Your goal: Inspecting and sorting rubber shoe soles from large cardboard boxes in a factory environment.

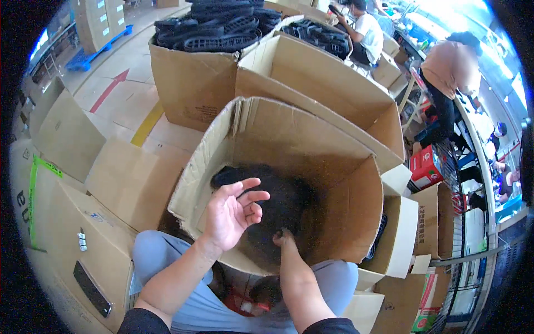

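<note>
Carton, open-topped and set between the legs, could be tipped or dragged if its near wall is leaned on; the worn rim may be buckled under a forearm. Rear carton, heaped past its rim with black soles, could be made to shed some by a bump. Black pieces, apparently soles, lie at the bottom of the front one; a wrong piece could be picked, or two snagged together, since dark lies on dark in poor light. Phone on the cardboard at left could be slid off if that cardboard is jolted. Left hand is held over the opening with nothing in it, fingers loosely curled, grip released; it could be caught on the rim if moved carelessly. Hard to read: the near floor of the box is blocked by both arms, and the count and outlines of the pieces are lost in shadow. Right hand is low inside, by the dark contents; its fingertips are obscured, so whether its grip is clenched, or on a piece, cannot be told. Small white item near the phone can't be identified.
</note>
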A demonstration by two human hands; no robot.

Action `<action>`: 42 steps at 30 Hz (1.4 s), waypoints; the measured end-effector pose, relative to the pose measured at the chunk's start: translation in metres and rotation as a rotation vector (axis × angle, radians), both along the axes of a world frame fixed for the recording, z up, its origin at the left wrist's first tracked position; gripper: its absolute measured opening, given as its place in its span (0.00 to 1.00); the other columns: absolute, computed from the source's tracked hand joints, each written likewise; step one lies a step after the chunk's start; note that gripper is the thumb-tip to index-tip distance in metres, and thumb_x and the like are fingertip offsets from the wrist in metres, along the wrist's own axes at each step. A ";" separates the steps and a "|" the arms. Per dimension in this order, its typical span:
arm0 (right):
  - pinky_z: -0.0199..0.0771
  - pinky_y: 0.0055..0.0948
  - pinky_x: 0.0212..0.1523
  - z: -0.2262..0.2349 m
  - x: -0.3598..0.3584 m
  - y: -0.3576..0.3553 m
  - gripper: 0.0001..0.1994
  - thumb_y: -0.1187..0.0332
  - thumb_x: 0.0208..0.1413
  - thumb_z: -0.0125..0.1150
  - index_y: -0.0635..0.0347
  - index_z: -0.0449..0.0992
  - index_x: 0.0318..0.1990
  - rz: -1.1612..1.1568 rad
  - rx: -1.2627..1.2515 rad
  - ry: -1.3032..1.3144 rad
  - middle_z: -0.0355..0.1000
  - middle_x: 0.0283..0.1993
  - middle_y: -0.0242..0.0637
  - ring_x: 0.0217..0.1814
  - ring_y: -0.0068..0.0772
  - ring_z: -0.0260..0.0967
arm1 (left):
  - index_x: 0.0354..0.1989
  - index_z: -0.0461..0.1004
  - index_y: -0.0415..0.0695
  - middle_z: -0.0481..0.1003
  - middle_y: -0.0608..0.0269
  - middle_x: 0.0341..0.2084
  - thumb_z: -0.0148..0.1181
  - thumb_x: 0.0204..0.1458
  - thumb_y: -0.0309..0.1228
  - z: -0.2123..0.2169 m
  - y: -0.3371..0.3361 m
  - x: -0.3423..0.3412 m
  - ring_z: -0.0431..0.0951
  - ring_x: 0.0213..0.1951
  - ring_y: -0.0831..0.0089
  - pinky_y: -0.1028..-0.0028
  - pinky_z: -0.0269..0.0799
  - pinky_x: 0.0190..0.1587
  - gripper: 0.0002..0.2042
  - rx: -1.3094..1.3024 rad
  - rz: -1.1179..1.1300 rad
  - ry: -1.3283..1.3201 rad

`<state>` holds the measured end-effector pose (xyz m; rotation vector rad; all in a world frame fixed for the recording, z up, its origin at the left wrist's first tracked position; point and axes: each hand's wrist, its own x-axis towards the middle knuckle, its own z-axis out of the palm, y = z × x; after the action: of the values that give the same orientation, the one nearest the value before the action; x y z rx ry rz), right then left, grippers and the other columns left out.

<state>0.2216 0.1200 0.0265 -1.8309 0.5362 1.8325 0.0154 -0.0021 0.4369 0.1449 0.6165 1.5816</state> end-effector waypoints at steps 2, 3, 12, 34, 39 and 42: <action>0.69 0.43 0.41 0.028 -0.003 0.017 0.22 0.53 0.47 0.57 0.54 0.65 0.46 0.129 0.143 -0.235 0.63 0.45 0.47 0.38 0.47 0.64 | 0.46 0.68 0.43 0.75 0.55 0.33 0.49 0.49 0.44 -0.001 0.004 0.003 0.73 0.25 0.71 0.75 0.71 0.29 0.20 -0.001 0.004 0.017; 0.69 0.43 0.41 0.041 -0.007 0.017 0.21 0.54 0.47 0.56 0.55 0.65 0.46 0.194 0.209 -0.349 0.63 0.44 0.47 0.39 0.48 0.64 | 0.45 0.68 0.43 0.75 0.56 0.32 0.50 0.49 0.44 0.000 0.004 0.004 0.73 0.25 0.72 0.75 0.71 0.29 0.20 -0.019 0.010 0.032; 0.67 0.45 0.42 0.207 -0.006 0.014 0.17 0.62 0.46 0.53 0.61 0.68 0.43 0.811 0.870 -1.405 0.68 0.41 0.48 0.43 0.50 0.67 | 0.43 0.68 0.43 0.75 0.59 0.31 0.51 0.49 0.41 0.002 0.000 0.002 0.73 0.24 0.74 0.76 0.70 0.28 0.17 -0.039 0.024 0.084; 0.68 0.38 0.50 0.114 0.010 0.049 0.31 0.54 0.42 0.62 0.61 0.64 0.53 2.198 0.682 -0.708 0.68 0.48 0.52 0.49 0.51 0.66 | 0.42 0.68 0.46 0.74 0.64 0.32 0.52 0.51 0.40 -0.004 0.012 -0.012 0.72 0.26 0.78 0.78 0.68 0.31 0.14 -0.084 0.163 0.193; 0.57 0.39 0.58 0.075 0.001 0.003 0.46 0.49 0.33 0.69 0.59 0.54 0.60 1.855 0.553 -0.423 0.56 0.59 0.49 0.61 0.48 0.52 | 0.42 0.67 0.46 0.74 0.63 0.33 0.51 0.51 0.39 -0.006 0.007 -0.021 0.72 0.27 0.77 0.77 0.68 0.31 0.13 -0.103 0.153 0.132; 0.51 0.39 0.63 0.062 -0.003 -0.018 0.54 0.48 0.28 0.73 0.59 0.48 0.63 1.543 0.509 -0.312 0.49 0.64 0.49 0.66 0.47 0.44 | 0.41 0.68 0.46 0.74 0.63 0.31 0.50 0.52 0.38 0.004 0.004 -0.026 0.73 0.25 0.77 0.77 0.70 0.29 0.12 -0.118 0.177 0.111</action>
<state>0.2186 0.1017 0.0888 -2.1277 -1.7438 1.9516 -0.0101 0.0018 0.4406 0.0925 0.8265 1.7109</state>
